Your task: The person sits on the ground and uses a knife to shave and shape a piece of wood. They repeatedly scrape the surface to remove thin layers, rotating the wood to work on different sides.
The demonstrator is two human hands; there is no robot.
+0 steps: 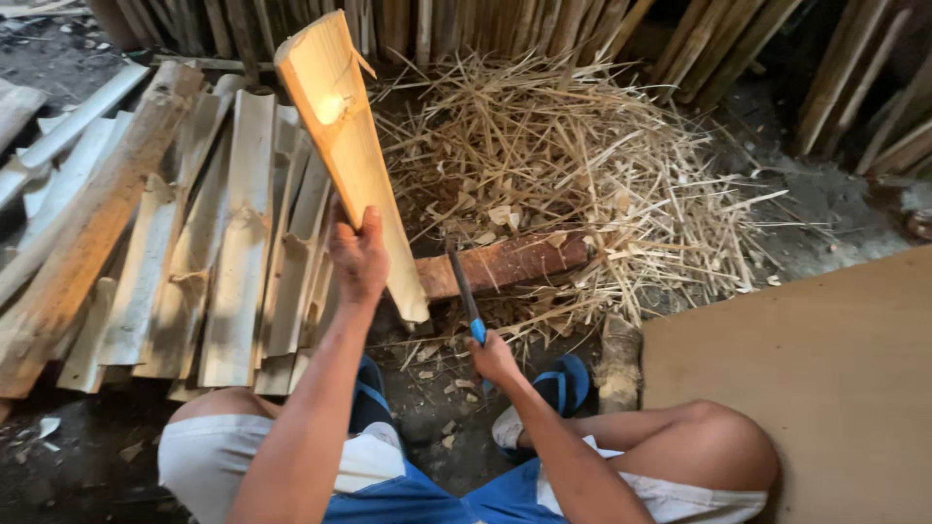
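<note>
Split bamboo slat (351,165) upright, base on wood block (505,262). L hand (357,254) clenched round its mid edge; R hand (493,357) grasps blue-handled knife (464,291), blade w/ tip beside slat base. Risk: slat could slip off block, blade glancing twd L fingers or foot.

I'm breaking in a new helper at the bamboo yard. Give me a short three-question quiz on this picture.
1. True or false: the left hand holds the split bamboo slat upright, its lower end by the wooden block.
2. What does the right hand grip? A) a blue-handled blade B) a hammer C) a saw
3. Fill in: beyond the block lies a heap of bamboo ______.

Key: 1 true; 2 A; 3 shavings.
</note>
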